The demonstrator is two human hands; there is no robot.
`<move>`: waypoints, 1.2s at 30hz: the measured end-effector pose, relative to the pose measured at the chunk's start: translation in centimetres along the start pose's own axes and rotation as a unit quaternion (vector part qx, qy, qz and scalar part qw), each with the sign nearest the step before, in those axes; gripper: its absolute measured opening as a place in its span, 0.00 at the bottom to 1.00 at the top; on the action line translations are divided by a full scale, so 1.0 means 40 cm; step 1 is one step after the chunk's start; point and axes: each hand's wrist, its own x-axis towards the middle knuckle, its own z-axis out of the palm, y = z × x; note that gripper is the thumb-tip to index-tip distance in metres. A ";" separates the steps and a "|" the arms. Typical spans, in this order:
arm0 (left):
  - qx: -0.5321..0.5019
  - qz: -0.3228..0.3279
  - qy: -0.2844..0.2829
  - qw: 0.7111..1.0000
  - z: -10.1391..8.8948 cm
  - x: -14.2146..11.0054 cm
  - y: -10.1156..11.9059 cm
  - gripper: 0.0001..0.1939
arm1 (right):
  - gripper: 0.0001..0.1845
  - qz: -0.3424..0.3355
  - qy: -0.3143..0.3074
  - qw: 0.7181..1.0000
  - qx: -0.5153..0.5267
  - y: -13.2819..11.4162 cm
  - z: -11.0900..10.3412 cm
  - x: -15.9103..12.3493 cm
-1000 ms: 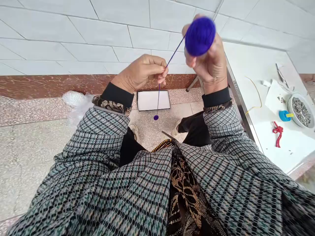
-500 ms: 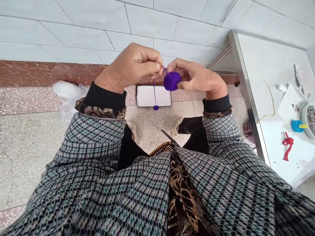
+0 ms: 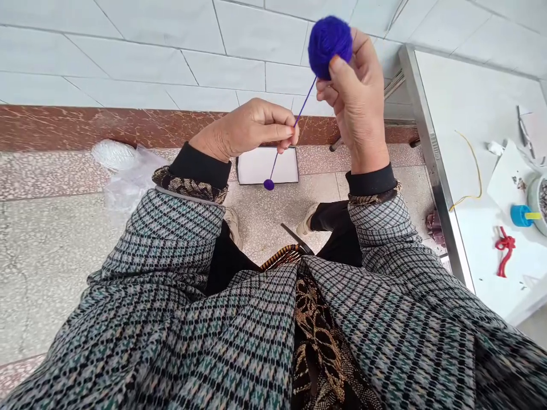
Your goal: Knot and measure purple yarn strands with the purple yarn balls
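Yarn is packed into a fat, round purple ball, up high in the grip of the right hand, with the thumb pressed on it. The left hand is lower, its grip pinched small on the purple strand that runs straight from the ball. Below that grip, the strand hangs down to a little purple lump. A lot looks wound, and what seems left off the ball is the strand and that lump; you can't tell how much yarn the lump has. Under the left grip, a white tray sits on the floor. Out past the right grip, a red knotted cord lies on the tabletop.
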 end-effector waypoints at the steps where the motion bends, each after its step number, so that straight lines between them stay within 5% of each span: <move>1: 0.008 0.000 -0.007 1.000 0.000 -0.001 0.002 0.11 | 0.16 0.000 0.006 0.999 -0.050 0.001 0.002 0.002; 10: -0.008 -0.002 0.019 1.000 -0.003 -0.007 -0.008 0.16 | 0.16 -0.039 -0.035 0.972 -0.229 0.008 -0.015 0.004; 24: 0.012 -0.020 0.017 1.000 -0.004 -0.006 -0.010 0.10 | 0.26 0.004 -0.065 0.976 -0.206 0.051 -0.019 0.013; 36: 0.031 -0.005 0.015 0.999 -0.013 0.002 -0.034 0.10 | 0.18 -0.008 -0.050 0.973 -0.227 0.069 -0.013 0.011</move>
